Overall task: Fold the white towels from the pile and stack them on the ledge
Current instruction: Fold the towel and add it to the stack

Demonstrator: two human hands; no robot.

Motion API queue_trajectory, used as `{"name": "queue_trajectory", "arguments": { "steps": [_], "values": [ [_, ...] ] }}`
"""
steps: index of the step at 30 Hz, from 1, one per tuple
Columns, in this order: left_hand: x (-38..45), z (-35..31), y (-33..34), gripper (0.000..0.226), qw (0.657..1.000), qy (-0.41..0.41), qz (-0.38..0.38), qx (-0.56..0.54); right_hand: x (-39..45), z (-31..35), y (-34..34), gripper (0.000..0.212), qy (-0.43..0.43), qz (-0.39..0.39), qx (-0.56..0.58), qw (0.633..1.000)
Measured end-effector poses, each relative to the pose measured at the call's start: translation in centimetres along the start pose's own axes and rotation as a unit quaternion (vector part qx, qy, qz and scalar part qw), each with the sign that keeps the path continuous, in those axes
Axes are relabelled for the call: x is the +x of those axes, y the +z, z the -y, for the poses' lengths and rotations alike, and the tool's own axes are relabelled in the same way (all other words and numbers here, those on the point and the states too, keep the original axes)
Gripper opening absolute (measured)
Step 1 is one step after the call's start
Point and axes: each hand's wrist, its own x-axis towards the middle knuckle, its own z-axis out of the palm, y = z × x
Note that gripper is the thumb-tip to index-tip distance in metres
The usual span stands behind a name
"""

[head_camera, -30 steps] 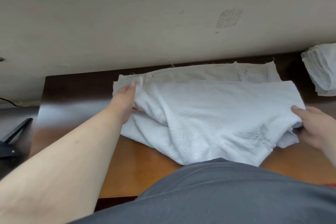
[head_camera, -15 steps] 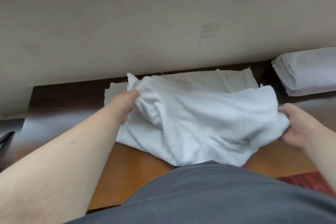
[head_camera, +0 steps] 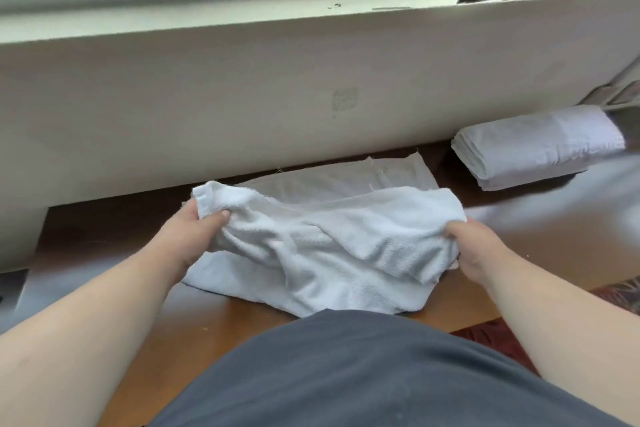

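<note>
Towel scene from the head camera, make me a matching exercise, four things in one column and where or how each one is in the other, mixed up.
Things
1. left hand
2. right hand
3. stack of folded towels
4. flat towel

States
A. lies spread against the wall
B. grips the crumpled towel's right end
C. sits far right on the wooden surface
D. grips the crumpled towel's left corner

Pairs: 1-D, 2-B, 3-C, 4-A

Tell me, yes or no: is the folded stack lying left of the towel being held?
No, the folded stack lies to the right of the held towel, against the wall.
</note>
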Motion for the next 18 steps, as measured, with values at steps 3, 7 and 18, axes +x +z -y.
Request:
{"name": "queue_trajectory", "arguments": {
  "steps": [3, 7, 18],
  "values": [
    [-0.9, -2.2, -1.3, 0.034, 0.998, 0.034, -0.025, -0.036, -0.8, 1.1, -0.8, 0.035, 0.018, 0.018, 0.072, 0.997],
    [-2.2, -4.5, -3.0, 0.027, 0.995, 0.081, -0.029, -0.050, -2.5, 2.3, -1.8, 0.041, 0.045, 0.159, -0.012, 0.986],
    [-5.2, -1.6, -8.3, 0.037, 0.990, 0.110, -0.087, -0.018, -2.1, 3.1, -4.9, 0.041, -0.121, -0.155, 0.020, 0.980]
  ]
}}
